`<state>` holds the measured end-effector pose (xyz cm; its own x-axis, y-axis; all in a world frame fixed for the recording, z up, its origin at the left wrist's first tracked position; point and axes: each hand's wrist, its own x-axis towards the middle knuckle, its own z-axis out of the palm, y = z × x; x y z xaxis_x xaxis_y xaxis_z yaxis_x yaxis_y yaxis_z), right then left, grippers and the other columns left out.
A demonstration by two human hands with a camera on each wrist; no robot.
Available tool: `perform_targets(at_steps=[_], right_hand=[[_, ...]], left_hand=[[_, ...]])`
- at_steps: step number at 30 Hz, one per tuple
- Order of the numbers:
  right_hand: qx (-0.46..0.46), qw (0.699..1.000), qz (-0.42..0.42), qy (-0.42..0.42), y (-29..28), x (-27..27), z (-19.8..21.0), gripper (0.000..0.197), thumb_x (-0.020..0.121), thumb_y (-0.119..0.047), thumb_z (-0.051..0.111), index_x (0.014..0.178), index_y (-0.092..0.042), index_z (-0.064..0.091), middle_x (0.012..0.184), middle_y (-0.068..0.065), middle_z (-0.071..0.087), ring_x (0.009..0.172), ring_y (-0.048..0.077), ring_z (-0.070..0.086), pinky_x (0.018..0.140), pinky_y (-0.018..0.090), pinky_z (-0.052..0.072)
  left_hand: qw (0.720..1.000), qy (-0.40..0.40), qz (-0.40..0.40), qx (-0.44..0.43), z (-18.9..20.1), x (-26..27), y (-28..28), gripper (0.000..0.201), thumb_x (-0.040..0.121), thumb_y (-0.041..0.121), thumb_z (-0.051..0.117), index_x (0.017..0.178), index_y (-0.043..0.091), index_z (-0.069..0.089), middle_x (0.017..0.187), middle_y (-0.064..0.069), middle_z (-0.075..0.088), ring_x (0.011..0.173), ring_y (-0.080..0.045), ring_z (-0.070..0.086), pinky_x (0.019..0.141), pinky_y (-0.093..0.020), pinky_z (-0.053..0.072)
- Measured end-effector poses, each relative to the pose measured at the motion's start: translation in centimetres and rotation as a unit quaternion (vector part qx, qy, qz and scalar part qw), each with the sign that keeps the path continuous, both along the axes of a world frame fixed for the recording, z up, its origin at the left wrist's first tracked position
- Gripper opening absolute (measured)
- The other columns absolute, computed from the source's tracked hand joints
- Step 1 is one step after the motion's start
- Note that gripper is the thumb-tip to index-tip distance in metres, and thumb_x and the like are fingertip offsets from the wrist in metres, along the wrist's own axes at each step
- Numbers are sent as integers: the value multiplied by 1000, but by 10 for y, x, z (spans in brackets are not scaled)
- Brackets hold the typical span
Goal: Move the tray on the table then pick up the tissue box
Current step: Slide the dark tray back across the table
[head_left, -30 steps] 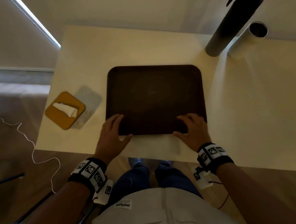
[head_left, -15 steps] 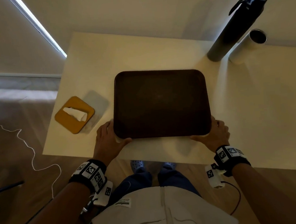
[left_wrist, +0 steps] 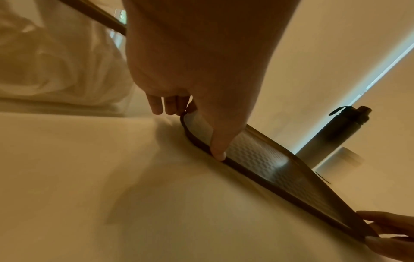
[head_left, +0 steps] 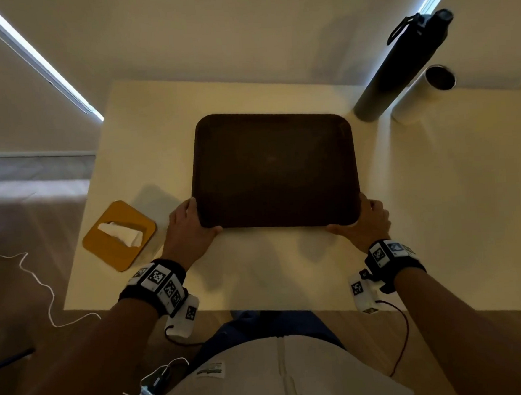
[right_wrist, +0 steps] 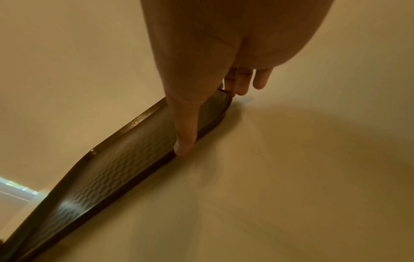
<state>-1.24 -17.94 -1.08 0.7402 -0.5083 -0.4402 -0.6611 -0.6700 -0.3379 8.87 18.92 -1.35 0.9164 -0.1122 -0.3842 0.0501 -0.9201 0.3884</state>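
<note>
Grip of both hands (head_left: pixel 190 230) unchanged, tray (head_left: pixel 274 168) farther away

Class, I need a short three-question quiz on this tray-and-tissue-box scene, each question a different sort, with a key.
1. True or false: both hands hold the tray at its near corners.
2. The tissue box lies on which side of the tray: A) the person's left B) the person's right C) behind it?
3. Fill in: beside the tall dark bottle stands a pale ____.

Key: 1 true, left hand and right hand; 2 A; 3 cup.
</note>
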Motion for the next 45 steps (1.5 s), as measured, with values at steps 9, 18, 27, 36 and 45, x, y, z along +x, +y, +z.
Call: perform_targets(at_steps=[9, 18, 27, 36, 45], right_hand=[[47, 997, -42, -37, -13, 61, -14, 111, 59, -60, 81, 147, -31, 20, 144, 11, 32, 129, 39, 33, 109, 56, 30], [36, 998, -37, -39, -10, 82, -14, 112, 61, -58, 81, 148, -27, 18, 142, 12, 32, 127, 39, 33, 108, 54, 29], [32, 998, -46, -20, -1, 76, -17, 114, 62, -59, 80, 151, -25, 16, 146, 13, 29, 131, 39, 30, 111, 56, 27], [29, 999, -35, -13, -3, 80, -14, 113, 64, -57, 81, 151, -27, 15, 148, 12, 26, 132, 39, 28, 111, 55, 27], [22, 999, -37, -7, -1, 80, -14, 115, 63, -57, 81, 152, -24, 15, 148, 13, 27, 133, 40, 28, 112, 55, 27]], left_hand=[[999, 40, 13, 24, 3, 73, -20, 97, 86, 48, 69, 156, 6, 16, 161, -16, 21, 145, -39, 19, 116, -51, 28], [999, 44, 10, 27, 11, 102, -19, 94, 81, 44, 76, 152, 6, 28, 155, -19, 31, 141, -41, 26, 114, -51, 31], [999, 45, 4, 20, 15, 96, -10, 94, 84, 45, 73, 155, 7, 24, 157, -16, 30, 143, -38, 24, 114, -51, 31], [999, 41, 8, 11, 14, 95, -9, 93, 82, 45, 74, 154, 10, 27, 156, -14, 32, 143, -37, 25, 113, -51, 33], [999, 38, 6, 9, 11, 96, -9, 92, 82, 43, 75, 154, 9, 27, 156, -16, 33, 142, -39, 27, 113, -52, 33]])
